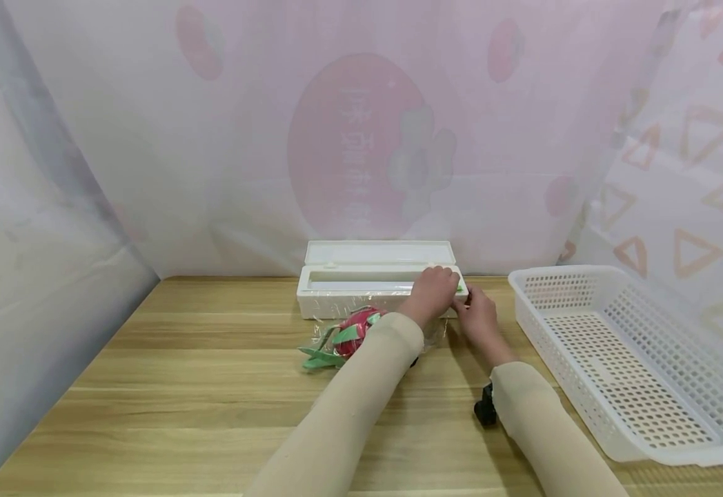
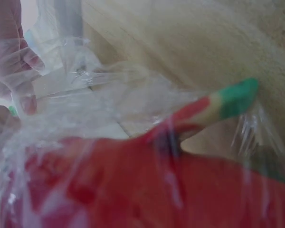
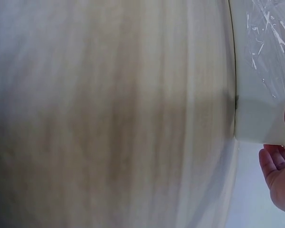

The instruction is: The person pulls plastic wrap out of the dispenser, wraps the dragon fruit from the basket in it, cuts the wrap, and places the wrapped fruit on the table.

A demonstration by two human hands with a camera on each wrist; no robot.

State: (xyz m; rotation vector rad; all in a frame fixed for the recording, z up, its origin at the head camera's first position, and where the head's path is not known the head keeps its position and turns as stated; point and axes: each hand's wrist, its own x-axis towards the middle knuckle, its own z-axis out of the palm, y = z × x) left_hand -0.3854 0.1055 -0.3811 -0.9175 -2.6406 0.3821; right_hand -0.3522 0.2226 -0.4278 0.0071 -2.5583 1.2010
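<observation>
A white plastic wrap dispenser (image 1: pixel 361 304) stands at the back of the table, its lid (image 1: pixel 379 252) raised. From it, clear plastic wrap (image 2: pixel 99 85) drapes over a red dragon fruit (image 1: pixel 352 335) with green scales, which lies in front. My left hand (image 1: pixel 434 297) reaches across to the box's right end, fingers curled at a small green slide cutter (image 1: pixel 459 288) on the rim; the fingers partly hide it. My right hand (image 1: pixel 478 314) holds the dispenser's right end, thumb at the front and fingers round the side, as the right wrist view (image 3: pixel 280 175) partly shows.
A white perforated basket (image 1: pixel 585 366) stands on the right side of the wooden table (image 1: pixel 150 386). Printed cloth walls (image 1: pixel 243 138) close off the back and both sides. My left forearm passes close over the dragon fruit.
</observation>
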